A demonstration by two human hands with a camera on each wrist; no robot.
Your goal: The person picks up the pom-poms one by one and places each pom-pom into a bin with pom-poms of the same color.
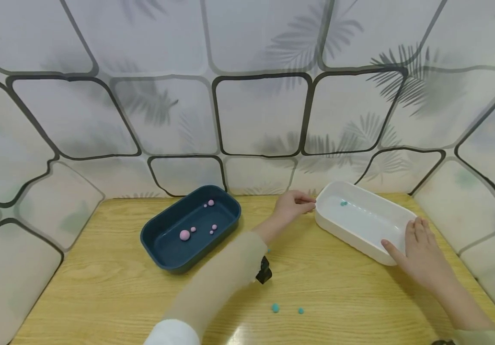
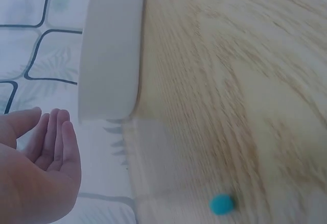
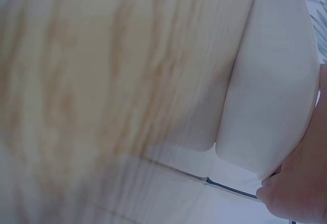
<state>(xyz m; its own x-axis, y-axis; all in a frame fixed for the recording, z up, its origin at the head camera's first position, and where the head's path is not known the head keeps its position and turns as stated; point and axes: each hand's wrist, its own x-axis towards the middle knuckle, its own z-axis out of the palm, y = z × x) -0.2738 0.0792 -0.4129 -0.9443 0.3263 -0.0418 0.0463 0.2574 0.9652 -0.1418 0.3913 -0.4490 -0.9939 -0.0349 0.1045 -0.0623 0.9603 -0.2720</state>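
Observation:
My left hand (image 1: 291,207) is at the left end of a white oblong dish (image 1: 329,221), its fingertips right by the rim. In the left wrist view its thumb and gently bent fingers stand apart with nothing between them. The right hand (image 1: 424,254) rests on the dish's near right corner, thumb over the near rim and straight fingers along the right end. Small teal balls (image 1: 344,203) lie inside the white dish. On the table are a teal ball (image 1: 275,308), a smaller one (image 1: 301,310) and another partly behind the left sleeve.
A dark blue oblong dish (image 1: 158,256) stands to the left, holding several pink balls (image 1: 184,235) of different sizes. Both dishes sit on a wood-grain table (image 1: 100,297). Patterned cloth walls (image 1: 260,115) enclose its back and sides.

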